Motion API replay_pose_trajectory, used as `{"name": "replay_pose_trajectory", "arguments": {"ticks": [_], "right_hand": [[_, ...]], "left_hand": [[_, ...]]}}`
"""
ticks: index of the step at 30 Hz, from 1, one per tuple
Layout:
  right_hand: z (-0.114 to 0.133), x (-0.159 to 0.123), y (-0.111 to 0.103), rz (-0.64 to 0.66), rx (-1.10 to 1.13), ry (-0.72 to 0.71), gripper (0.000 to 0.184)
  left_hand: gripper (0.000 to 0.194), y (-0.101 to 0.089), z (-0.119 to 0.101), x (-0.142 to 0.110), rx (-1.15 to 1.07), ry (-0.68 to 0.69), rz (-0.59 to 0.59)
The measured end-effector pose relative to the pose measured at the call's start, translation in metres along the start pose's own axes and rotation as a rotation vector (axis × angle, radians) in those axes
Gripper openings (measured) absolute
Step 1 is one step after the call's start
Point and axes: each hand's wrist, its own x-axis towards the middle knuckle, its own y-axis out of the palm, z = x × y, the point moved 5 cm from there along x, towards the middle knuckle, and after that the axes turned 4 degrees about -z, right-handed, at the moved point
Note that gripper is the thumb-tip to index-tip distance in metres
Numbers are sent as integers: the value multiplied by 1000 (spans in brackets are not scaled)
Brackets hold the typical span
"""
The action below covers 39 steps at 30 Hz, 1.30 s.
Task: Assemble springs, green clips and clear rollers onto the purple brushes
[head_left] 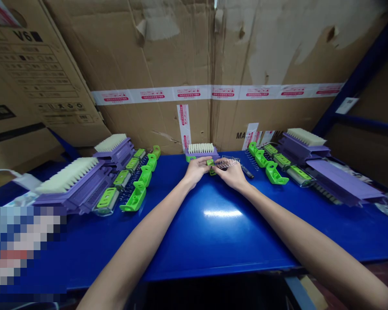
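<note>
Forearms, two: (151, 228) nearest us, reaching inward over the blue desk (220, 254).
Left hand (194, 173): fingertips pinching a small green piece (210, 167), raised near the desk's far side, probably for steadiness.
Right hand (234, 176): pinching the same piece from its side; coiled spring (228, 163) across its fingers, grip on it unclear to us.
Dark slim tool (247, 171): just beside, presumably for easy reach.
Green brackets (136, 198) and purple brush blocks (87, 193): rows on both flanks, likely spaced for picking.
Margins: cardboard (148, 125) limits forward movement; between rows and front edge, we have elbow room.
</note>
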Motion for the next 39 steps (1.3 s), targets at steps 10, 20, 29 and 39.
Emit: {"name": "replay_pose_trajectory", "arguments": {"ticks": [10,20,29,39], "right_hand": [[-4,1,7,110,-9,-28,13],[-6,1,9,130,21,-91,20],[-10,1,9,133,-73,-145,14],[-2,1,2,224,-124,-208,25]], "left_hand": [[49,-2,4,3,-9,15,-39],[42,-2,0,1,79,58,24],[32,4,-1,-5,75,-46,74],[27,4,-3,-6,120,-33,57]]}}
